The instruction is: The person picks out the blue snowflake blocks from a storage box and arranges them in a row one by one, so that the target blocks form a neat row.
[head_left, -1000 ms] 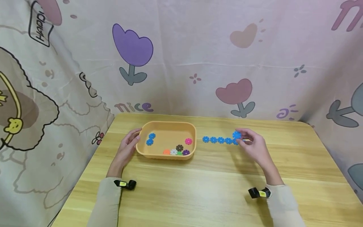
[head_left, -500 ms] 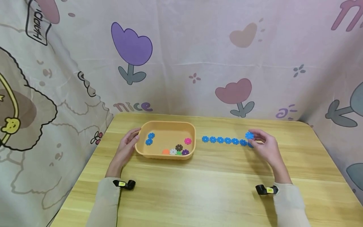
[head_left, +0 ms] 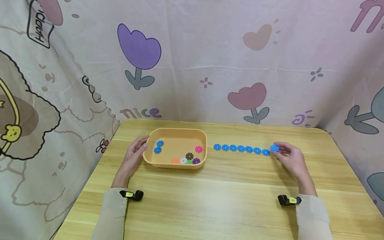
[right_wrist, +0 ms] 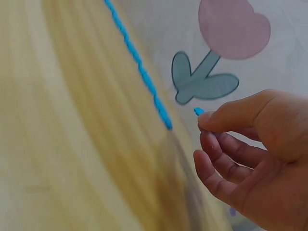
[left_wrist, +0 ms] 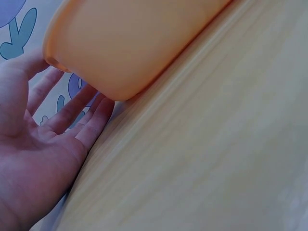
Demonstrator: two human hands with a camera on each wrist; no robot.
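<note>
A blue disc [head_left: 274, 148] is pinched between thumb and fingertips of my right hand [head_left: 291, 159], at the right end of a row of several blue discs [head_left: 241, 149] lying on the table. In the right wrist view the pinched disc [right_wrist: 198, 111] is raised above the table, apart from the row [right_wrist: 139, 62]. My left hand [head_left: 132, 158] holds the left end of the yellow-orange tray [head_left: 177, 165]; in the left wrist view the thumb is at the tray's rim and fingers touch its side. Two blue discs [head_left: 157, 150] lie in the tray's left part.
Pink [head_left: 199, 149], brown [head_left: 189, 156], orange, white, green and purple [head_left: 196, 161] discs lie in the tray's right and near parts. A printed cloth [head_left: 186, 66] hangs behind the wooden table [head_left: 192, 203]. Black devices are strapped at both wrists.
My right hand has moved rightward along the row with a blue disc in its pinch, and more discs of the row are uncovered. The left hand stays at the tray.
</note>
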